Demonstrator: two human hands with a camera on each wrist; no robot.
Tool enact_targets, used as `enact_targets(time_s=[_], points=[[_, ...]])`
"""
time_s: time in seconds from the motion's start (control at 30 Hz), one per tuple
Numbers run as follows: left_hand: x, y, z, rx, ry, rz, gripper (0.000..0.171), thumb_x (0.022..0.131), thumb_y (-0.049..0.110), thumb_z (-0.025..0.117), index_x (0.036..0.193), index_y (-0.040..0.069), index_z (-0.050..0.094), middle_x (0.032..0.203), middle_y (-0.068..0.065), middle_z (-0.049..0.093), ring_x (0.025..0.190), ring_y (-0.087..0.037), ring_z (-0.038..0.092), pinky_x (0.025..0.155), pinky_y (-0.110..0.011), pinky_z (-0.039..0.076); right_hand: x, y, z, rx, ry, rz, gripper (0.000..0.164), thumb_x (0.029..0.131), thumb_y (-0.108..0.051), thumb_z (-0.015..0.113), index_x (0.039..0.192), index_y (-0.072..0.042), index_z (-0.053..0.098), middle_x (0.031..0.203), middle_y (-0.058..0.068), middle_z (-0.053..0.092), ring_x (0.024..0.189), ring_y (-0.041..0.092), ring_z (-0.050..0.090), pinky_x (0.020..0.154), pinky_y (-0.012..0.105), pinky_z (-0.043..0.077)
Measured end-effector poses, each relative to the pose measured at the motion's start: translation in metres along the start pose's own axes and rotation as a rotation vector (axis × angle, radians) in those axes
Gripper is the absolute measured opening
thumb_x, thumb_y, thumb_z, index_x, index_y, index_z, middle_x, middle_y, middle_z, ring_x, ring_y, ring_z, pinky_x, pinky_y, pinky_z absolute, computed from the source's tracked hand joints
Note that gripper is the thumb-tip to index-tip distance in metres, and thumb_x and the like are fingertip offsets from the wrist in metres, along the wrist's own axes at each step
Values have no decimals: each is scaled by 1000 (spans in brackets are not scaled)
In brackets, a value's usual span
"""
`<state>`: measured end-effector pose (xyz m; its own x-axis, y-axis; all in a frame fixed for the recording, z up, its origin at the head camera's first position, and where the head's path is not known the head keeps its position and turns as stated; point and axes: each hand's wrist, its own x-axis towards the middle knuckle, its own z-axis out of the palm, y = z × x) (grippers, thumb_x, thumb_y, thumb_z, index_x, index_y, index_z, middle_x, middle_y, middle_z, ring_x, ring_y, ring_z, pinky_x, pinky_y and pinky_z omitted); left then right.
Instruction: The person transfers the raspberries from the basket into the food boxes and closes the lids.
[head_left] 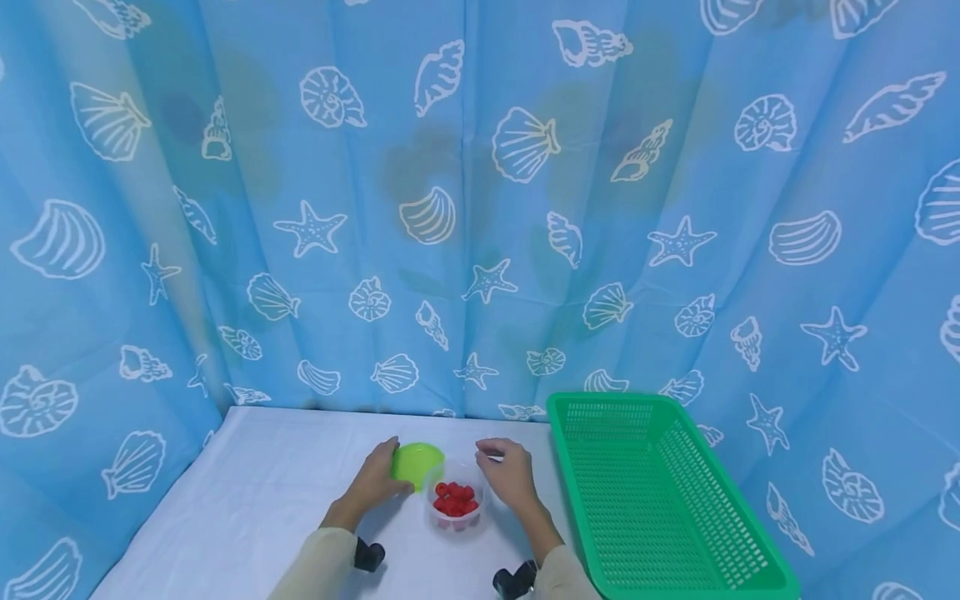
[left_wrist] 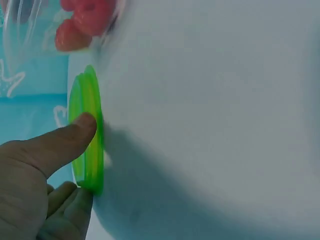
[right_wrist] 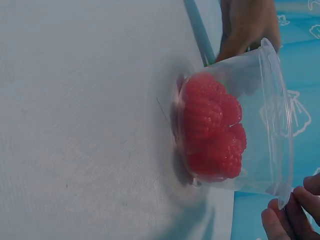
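Note:
A clear round plastic tub (head_left: 455, 521) stands on the white-covered table, with several red raspberries (head_left: 455, 498) in its bottom; its top is uncovered. Just left of it, my left hand (head_left: 377, 477) holds a bright green round lid (head_left: 418, 464) by its edge, thumb on the near side and fingers on the far side. The left wrist view shows the lid (left_wrist: 88, 135) low at the table surface. On the tub's other side is my right hand (head_left: 508, 473), fingers loosely bent and nothing between them. Its fingertips (right_wrist: 275, 222) are right by the tub's rim (right_wrist: 280, 125).
A large green plastic basket (head_left: 581, 500) with slotted walls stands to the right of my right hand. White cloth (head_left: 300, 442) covers the table. A blue curtain (head_left: 465, 208) with white shell prints hangs behind and along both sides.

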<state>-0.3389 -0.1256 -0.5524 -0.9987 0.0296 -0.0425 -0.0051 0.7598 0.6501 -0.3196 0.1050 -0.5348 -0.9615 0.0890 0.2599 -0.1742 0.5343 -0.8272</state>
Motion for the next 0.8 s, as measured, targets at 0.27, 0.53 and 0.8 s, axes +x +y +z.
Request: enact_targets(time_s=[0.27,0.53,0.8], points=[[7,19,-1,-43,78,39,61,85,-1,61,143,-5,40,136,-22,53,129,-39,46,106,-53,40,4,4,1,15,-35,135,24,95,-22,63,113,-8,71,111,8,70,107,28,64,84,44,57],[3,24,-17,-185,69,-205,45,97,19,35,118,-15,56,106,-25,62,103,-40,59,91,-51,50,3,4,7,113,-99,346,53,100,-45,48,123,0,64,111,12,69,108,31,63,94,48,52],[6,30,-17,-584,-50,-293,54,102,26,26,125,-18,50,113,-28,64,106,-36,64,93,-44,53,9,4,6,206,-145,411,64,102,-50,39,125,5,60,117,18,67,112,33,62,92,42,54]])
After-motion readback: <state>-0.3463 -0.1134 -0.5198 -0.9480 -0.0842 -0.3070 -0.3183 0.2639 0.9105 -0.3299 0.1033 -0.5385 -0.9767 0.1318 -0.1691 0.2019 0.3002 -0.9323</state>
